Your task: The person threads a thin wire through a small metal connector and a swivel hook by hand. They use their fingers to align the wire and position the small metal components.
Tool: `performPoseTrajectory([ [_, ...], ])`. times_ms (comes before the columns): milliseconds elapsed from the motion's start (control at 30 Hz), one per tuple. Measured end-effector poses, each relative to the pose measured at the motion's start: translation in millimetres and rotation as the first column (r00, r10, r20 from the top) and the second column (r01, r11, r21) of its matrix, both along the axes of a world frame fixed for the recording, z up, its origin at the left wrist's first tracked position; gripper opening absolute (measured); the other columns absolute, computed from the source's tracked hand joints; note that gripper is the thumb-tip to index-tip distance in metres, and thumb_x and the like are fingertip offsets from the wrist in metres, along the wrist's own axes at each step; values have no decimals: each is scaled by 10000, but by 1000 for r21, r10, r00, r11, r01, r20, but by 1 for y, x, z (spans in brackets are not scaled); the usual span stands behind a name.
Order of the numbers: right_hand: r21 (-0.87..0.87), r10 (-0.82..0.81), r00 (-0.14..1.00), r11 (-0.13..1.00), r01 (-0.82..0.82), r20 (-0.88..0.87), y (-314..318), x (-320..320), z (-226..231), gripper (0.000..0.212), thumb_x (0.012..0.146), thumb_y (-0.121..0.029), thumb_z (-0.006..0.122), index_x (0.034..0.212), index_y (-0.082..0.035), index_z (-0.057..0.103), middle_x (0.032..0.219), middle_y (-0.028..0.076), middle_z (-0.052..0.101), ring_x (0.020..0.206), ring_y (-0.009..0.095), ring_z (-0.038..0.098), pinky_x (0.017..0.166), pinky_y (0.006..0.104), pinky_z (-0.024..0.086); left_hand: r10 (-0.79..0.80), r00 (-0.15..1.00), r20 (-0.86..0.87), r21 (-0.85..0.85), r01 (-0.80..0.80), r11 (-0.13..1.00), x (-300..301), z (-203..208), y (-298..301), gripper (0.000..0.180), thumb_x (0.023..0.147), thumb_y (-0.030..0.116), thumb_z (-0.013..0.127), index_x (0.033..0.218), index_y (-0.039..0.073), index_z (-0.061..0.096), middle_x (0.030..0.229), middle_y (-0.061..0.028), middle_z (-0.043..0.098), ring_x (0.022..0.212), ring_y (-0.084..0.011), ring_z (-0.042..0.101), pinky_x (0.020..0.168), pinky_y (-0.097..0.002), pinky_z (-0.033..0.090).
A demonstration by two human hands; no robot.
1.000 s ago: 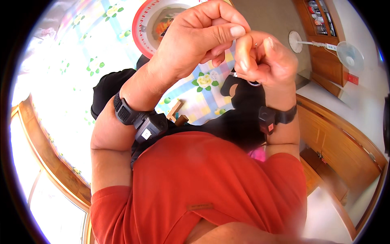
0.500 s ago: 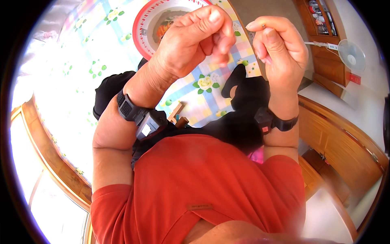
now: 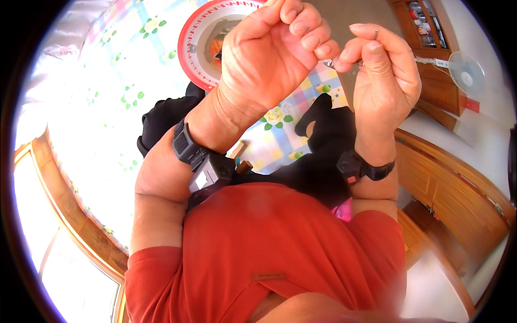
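Note:
My left hand (image 3: 274,54) is raised with the palm side in view and the fingers curled; anything inside them is hidden. Close on its right, my right hand (image 3: 385,75) has thumb and fingers bent together around a small thin metal piece (image 3: 376,34), too tiny to name. A small shiny bit (image 3: 329,63) shows where the fingertips of both hands come near each other. Behind the left hand, a white basin with a red rim (image 3: 188,51) holds something orange and pale, partly covered by that hand.
The basin stands on a flowered, checked tablecloth (image 3: 129,70). Small wooden pieces (image 3: 244,167) lie by my lap. Wooden cabinets (image 3: 452,188) stand to the right, with a round translucent disc (image 3: 467,74) above them. Black cloth (image 3: 328,129) covers my legs.
My left hand has moved right and turned, bringing its fingers up close to the right hand. The right hand has shifted slightly right, and the shiny bit now shows between them.

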State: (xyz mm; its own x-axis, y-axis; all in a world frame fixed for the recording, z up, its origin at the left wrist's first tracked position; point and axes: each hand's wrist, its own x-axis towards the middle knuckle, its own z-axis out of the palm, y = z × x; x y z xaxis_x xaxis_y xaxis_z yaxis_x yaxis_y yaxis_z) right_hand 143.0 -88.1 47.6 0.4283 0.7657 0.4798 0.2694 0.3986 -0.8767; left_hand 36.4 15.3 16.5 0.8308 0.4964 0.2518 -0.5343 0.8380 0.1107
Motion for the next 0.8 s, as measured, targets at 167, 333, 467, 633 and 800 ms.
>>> performPoseTrajectory([
  [167,19,-22,999,1000,23,-33,-2,8,-5,188,964,-83,485,1063,61,553,657,39,488,556,68,404,501,212,368,-3,999,55,7,3,1000,13,-2,0,258,937,290,529,774,101,461,708,-7,369,681,-169,384,661,-313,353],
  [333,-195,-59,981,981,23,-184,-7,6,3,136,959,-75,473,1057,16,502,647,12,442,529,58,355,479,194,323,-6,998,63,-15,7,1000,23,-3,-1,224,920,272,556,794,101,483,712,-7,383,681,-171,387,652,-308,357],
  [467,-179,24,982,982,-59,-188,-11,2,2,108,951,-69,497,1019,12,521,653,14,470,536,51,371,480,192,317,54,999,-2,-76,-54,996,24,3,-9,214,925,277,550,807,104,501,715,-4,395,674,-162,389,641,-306,357],
  [633,-245,68,979,963,-115,-194,-15,-4,4,89,940,-74,534,948,11,560,652,19,528,532,48,414,486,187,325,57,998,17,-91,-55,994,26,3,-3,215,955,285,509,844,102,529,709,4,396,659,-149,385,626,-301,351],
  [800,-396,-17,977,915,-71,-215,-13,-7,6,104,938,-88,541,925,9,576,644,15,539,521,53,434,487,183,333,65,996,64,-130,-57,990,26,1,2,219,970,292,487,887,97,542,711,5,403,654,-147,385,628,-293,352],
])
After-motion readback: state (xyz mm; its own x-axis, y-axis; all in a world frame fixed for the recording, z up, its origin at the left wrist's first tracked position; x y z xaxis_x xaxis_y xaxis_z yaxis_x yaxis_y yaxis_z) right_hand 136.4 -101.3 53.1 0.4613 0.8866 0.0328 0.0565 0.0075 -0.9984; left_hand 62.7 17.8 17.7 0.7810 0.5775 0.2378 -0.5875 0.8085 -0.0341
